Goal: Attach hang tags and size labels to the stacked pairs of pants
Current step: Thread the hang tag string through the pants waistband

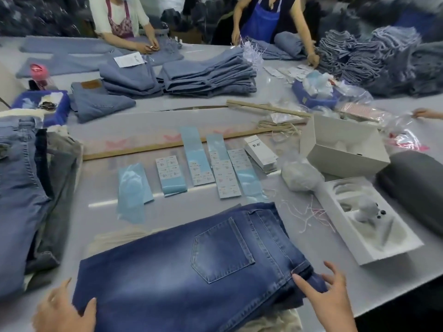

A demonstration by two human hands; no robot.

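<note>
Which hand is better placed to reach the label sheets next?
Right, probably. The right hand touches the jeans at the waistband end, nearer the label sheets; the left hand holds the far, lower-left edge.
</note>
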